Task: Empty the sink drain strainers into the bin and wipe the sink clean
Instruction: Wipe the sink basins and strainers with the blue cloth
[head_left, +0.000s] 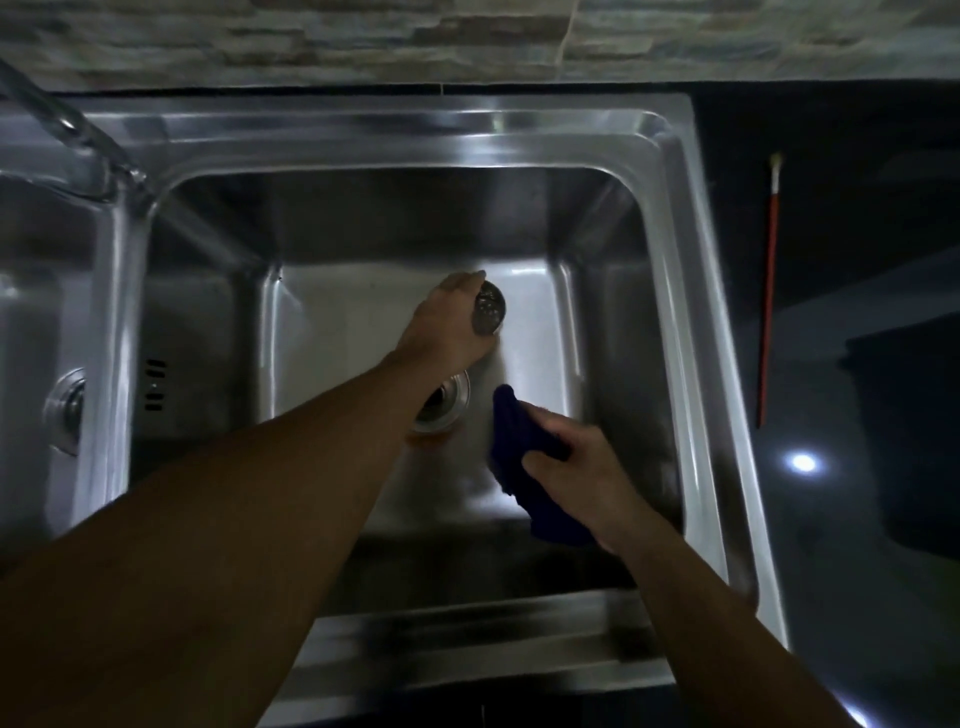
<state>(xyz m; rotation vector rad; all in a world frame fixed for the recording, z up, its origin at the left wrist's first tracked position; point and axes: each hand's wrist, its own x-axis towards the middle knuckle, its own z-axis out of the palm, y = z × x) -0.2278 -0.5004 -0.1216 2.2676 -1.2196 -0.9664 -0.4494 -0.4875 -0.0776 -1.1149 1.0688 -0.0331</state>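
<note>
Strainers, two: first strainer (489, 312) gripped by left hand (447, 330) above open drain (451, 401); second strainer (67, 410) in left basin (31, 322); one blue cloth (519, 441) clutched by right hand (569, 470).

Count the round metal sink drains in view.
2. One round metal drain in the floor of the large steel basin, partly under the left forearm; another drain in the neighbouring basin at the picture's left edge. That basin is cropped, so others may be hidden.
</note>
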